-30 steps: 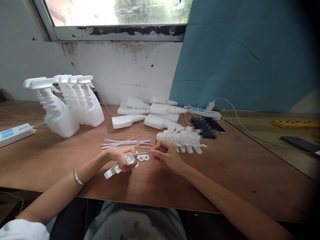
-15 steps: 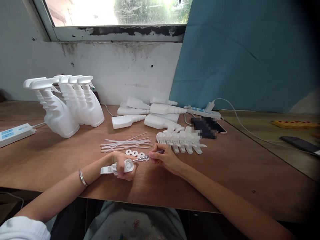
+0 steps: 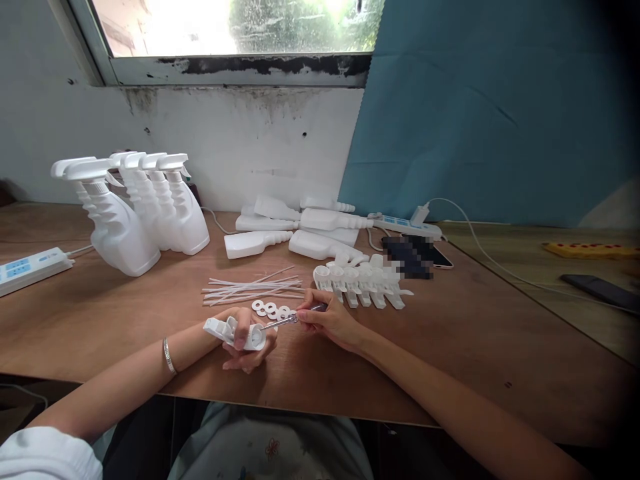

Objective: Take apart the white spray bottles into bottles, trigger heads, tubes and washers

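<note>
My left hand (image 3: 245, 347) is closed around a white trigger spray head (image 3: 219, 327), its round collar turned to the right. In my right hand (image 3: 323, 320) is a thin metal tool (image 3: 281, 323) with a dark handle, pinched between thumb and fingers. The tool's tip reaches into the opening of the collar; what it touches inside is hidden. Just behind the hands lie several white ring washers (image 3: 271, 308). Beyond them is a loose bunch of thin white tubes (image 3: 250, 291). A row of further spray heads (image 3: 357, 283) lies behind my right hand.
Assembled spray bottles (image 3: 125, 233) stand at the left beside a power strip (image 3: 33, 268). Several bottles without heads (image 3: 255, 244) lie near the wall. Another power strip (image 3: 410, 225), phones (image 3: 435, 252) and a white cable (image 3: 480, 245) are at the right.
My left hand has tilted the spray head, so its nozzle end sits higher and its collar lower. The left fingers have shifted slightly down. The tool stays at the collar.
</note>
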### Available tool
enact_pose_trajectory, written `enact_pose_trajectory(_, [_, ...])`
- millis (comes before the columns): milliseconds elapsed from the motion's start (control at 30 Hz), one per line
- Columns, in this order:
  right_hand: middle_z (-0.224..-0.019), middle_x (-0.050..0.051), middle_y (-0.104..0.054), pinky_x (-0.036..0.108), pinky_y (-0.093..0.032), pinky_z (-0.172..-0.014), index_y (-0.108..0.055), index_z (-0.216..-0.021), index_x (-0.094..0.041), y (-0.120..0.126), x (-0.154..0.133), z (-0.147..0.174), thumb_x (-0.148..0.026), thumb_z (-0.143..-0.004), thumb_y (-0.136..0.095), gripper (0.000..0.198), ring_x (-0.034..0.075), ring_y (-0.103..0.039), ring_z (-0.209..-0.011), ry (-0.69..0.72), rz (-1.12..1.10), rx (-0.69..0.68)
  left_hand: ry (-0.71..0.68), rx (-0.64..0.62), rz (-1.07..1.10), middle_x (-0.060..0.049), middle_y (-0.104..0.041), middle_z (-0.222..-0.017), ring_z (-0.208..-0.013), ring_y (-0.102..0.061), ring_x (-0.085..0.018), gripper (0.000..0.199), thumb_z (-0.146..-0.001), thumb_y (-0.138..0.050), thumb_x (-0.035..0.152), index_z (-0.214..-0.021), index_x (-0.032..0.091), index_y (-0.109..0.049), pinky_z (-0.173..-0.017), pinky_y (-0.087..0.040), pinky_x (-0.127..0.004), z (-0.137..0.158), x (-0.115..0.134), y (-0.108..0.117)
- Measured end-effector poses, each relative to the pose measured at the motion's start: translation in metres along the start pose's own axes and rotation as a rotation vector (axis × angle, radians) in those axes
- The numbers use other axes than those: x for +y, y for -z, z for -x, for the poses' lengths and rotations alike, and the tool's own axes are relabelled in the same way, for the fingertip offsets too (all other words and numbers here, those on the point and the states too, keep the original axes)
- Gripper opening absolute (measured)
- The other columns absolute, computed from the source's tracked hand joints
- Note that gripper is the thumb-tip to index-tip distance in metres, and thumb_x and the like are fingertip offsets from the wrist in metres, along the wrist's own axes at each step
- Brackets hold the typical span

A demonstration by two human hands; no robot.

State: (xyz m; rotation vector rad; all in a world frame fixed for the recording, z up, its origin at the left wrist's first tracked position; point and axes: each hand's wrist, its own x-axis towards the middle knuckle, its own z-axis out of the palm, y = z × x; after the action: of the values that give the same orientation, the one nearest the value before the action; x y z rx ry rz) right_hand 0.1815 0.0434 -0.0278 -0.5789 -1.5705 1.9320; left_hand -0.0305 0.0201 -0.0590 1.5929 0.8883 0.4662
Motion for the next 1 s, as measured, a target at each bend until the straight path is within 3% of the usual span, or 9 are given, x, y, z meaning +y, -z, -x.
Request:
enact_pose_trajectory(167, [-0.051,-0.004,-0.055,0.019,-0.032,-0.046,-0.047,-0.061,-0.016,-0.002,-0.001,0.001,-0.027,-0.063,-0.073,0.029,0.006,-0.045,-0.046,0.015,0.004,0.001,0.174,-0.631,0.237,-0.008,-0.052,-0.040,-0.029,-0.037,-0.014,0.026,-0.033,-0.054,0.036,-0.052,0.018,-0.056,-0.036,-0.033,-0.031,-0.005,0.015,-0.003])
enact_pose_trajectory(233, [-0.051,-0.004,-0.056,0.019,-0.032,-0.046,-0.048,-0.060,-0.016,-0.002,-0.001,0.000,-0.027,-0.062,-0.073,0.028,0.006,-0.045,-0.046,0.038,0.034,0.028,0.218,-0.781,0.272,-0.007,-0.046,-0.033,-0.029,-0.036,-0.014,0.019,-0.035,-0.053,0.036,-0.043,0.019,-0.051,-0.035,-0.031,-0.030,-0.004,0.026,-0.002])
enact_pose_trajectory(300, [-0.050,-0.004,-0.056,0.019,-0.032,-0.045,-0.049,-0.060,-0.016,-0.002,-0.002,-0.001,-0.028,-0.062,-0.073,0.027,0.006,-0.045,-0.045,0.064,0.057,0.064,0.204,-0.829,0.239,-0.006,-0.043,-0.030,-0.030,-0.036,-0.014,0.017,-0.039,-0.053,0.035,-0.037,0.019,-0.047,-0.036,-0.029,-0.029,-0.001,0.037,0.002])
enact_pose_trajectory(367, [-0.050,-0.004,-0.055,0.018,-0.032,-0.044,-0.049,-0.060,-0.016,0.000,-0.002,-0.002,-0.029,-0.063,-0.072,0.027,0.006,-0.045,-0.045,0.077,0.065,0.104,0.173,-0.720,0.124,-0.006,-0.043,-0.032,-0.032,-0.037,-0.013,0.018,-0.044,-0.052,0.034,-0.036,0.018,-0.047,-0.036,-0.026,-0.028,0.005,0.050,0.010])
enact_pose_trajectory(500, [-0.050,-0.005,-0.052,0.019,-0.032,-0.044,-0.047,-0.059,-0.017,0.004,-0.002,-0.005,-0.030,-0.065,-0.069,0.027,0.006,-0.043,-0.045,0.117,0.128,0.198,0.195,-0.294,-0.216,0.000,-0.045,-0.045,-0.043,-0.039,-0.011,0.016,-0.053,-0.053,0.031,-0.047,0.017,-0.049,-0.041,-0.028,-0.024,0.018,0.073,0.023])
enact_pose_trajectory(667, [-0.059,-0.002,-0.056,0.023,-0.039,-0.051,-0.051,-0.062,-0.017,0.003,-0.001,-0.004,-0.034,-0.068,-0.066,0.023,0.010,-0.050,-0.054,0.240,0.439,0.322,0.390,0.163,-1.053,-0.004,-0.055,-0.057,-0.056,-0.052,-0.019,0.031,-0.061,-0.052,0.047,-0.058,0.017,-0.056,-0.051,-0.035,-0.026,0.023,0.088,0.017])
enact_pose_trajectory(767, [-0.062,0.000,-0.057,0.024,-0.040,-0.053,-0.055,-0.065,-0.017,0.000,0.000,-0.001,-0.033,-0.073,-0.062,0.019,0.012,-0.051,-0.057,0.295,0.620,0.320,0.523,0.183,-1.308,-0.011,-0.062,-0.064,-0.062,-0.059,-0.025,0.036,-0.062,-0.051,0.051,-0.061,0.016,-0.061,-0.056,-0.041,-0.031,0.021,0.090,0.006])
enact_pose_trajectory(1000, [-0.059,-0.001,-0.056,0.023,-0.036,-0.052,-0.055,-0.066,-0.018,-0.003,0.000,0.003,-0.031,-0.076,-0.059,0.017,0.011,-0.048,-0.055,0.399,0.737,0.354,0.604,0.145,-1.311,-0.012,-0.063,-0.061,-0.058,-0.060,-0.025,0.035,-0.059,-0.053,0.050,-0.054,0.016,-0.061,-0.055,-0.044,-0.031,0.014,0.098,0.002])
